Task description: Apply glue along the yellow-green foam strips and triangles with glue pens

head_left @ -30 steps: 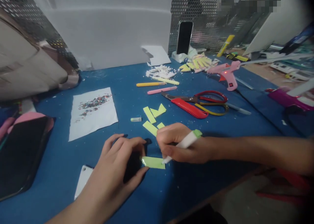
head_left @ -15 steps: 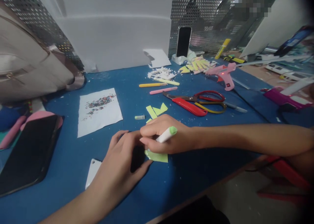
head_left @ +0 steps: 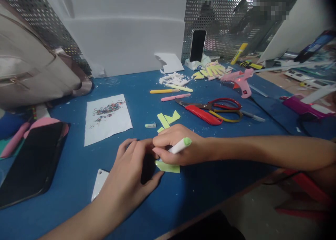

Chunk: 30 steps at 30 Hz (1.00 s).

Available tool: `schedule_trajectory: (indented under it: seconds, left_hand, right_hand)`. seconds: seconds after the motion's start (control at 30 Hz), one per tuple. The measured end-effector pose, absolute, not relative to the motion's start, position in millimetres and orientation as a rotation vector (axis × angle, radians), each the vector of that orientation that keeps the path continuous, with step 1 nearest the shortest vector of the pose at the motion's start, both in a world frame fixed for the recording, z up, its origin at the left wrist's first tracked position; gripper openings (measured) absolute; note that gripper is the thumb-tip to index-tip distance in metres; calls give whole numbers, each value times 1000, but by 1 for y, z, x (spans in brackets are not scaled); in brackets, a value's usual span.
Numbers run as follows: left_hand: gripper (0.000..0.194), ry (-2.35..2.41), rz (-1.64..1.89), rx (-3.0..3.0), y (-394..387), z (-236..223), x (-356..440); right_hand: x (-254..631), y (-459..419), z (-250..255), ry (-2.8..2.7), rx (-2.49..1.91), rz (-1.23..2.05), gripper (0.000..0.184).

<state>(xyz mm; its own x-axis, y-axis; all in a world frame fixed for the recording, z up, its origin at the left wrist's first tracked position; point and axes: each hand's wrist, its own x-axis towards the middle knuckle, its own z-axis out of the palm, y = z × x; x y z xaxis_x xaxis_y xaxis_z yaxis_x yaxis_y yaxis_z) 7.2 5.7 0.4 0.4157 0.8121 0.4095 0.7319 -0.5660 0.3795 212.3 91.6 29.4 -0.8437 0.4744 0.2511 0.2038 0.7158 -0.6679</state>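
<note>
My right hand (head_left: pixel 178 145) is closed around a white marker with a green end (head_left: pixel 180 146), its tip pointing down and hidden by my fingers. Under it a light green piece (head_left: pixel 169 167) lies flat on the blue table. My left hand (head_left: pixel 132 159) rests on the table with thumb and fingers apart. Its thumb tip reaches the lower edge of the green piece; the index fingertip is partly hidden by my right hand. Beyond my right hand lie several green cut pieces (head_left: pixel 168 119) and a small clear cap-like cylinder (head_left: pixel 150 125). A white tag-like piece with a hole (head_left: pixel 99 184) sits beside my left wrist.
White paper (head_left: pixel 90 135) bears coloured bits. Red-handled scissors (head_left: pixel 225 103), a red cutter (head_left: pixel 203 114), pens (head_left: pixel 174 97) and a pink glue gun (head_left: pixel 243 84) lie to the right. At left are a dark phone (head_left: pixel 31 166) and a bag (head_left: pixel 34 64). Another phone (head_left: pixel 198 45) stands behind.
The view has shifted very slightly. My right hand and the marker have moved a little to the right; my left hand stays nearly where it was.
</note>
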Motion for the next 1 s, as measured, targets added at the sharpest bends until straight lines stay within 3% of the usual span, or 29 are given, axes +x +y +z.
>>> schedule_trajectory:
  seconds: [1.0]
  left_hand:
    - [44,1425,838,2477,5,3,9]
  right_hand:
    - [215,90,29,-2510,-441,837,32]
